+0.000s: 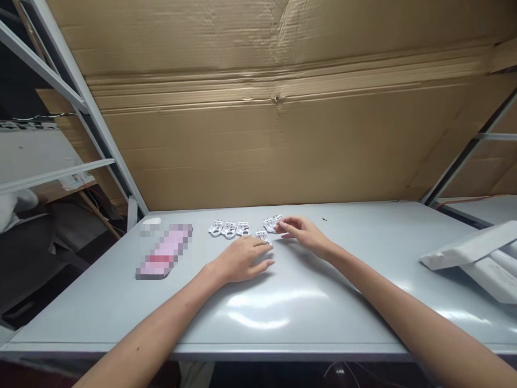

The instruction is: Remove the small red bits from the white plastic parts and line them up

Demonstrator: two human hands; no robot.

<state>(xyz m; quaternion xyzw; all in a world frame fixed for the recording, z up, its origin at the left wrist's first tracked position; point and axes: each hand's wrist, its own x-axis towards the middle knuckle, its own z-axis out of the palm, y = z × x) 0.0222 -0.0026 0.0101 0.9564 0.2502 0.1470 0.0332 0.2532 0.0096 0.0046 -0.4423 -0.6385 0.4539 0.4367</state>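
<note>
1. Fingers (pixel 287 220) of the right hand (pixel 306 235) are bent, tips drawn near each other at the edge of the rear white part (pixel 277 217). Whether they grip it or only touch it cannot be told.
2. Fingers of the left hand (pixel 241 261) are loosely extended and parted, thumb apart from the index, with no object between them. Contact with the single white part (pixel 262 235) just beyond them cannot be confirmed.
3. Part locations: the rear white part lies beside the adjoining white part (pixel 269 224), near the middle of the counter (pixel 258 328). The single white part lies nearer the left hand. Three white parts (pixel 229 230) form a row to the left.
4. Step in hand, as judged: positioning or handling of the rear white part by the right hand, with the left hand stationed close by.
5. Next-move requirement, as judged: a light fingertip hold on the thin edge, with care not to disturb the adjoining white part.
6. Surroundings: a pink item (pixel 172 248), blurred, lies at left; white foam pieces (pixel 470 250) lie at right.
</note>
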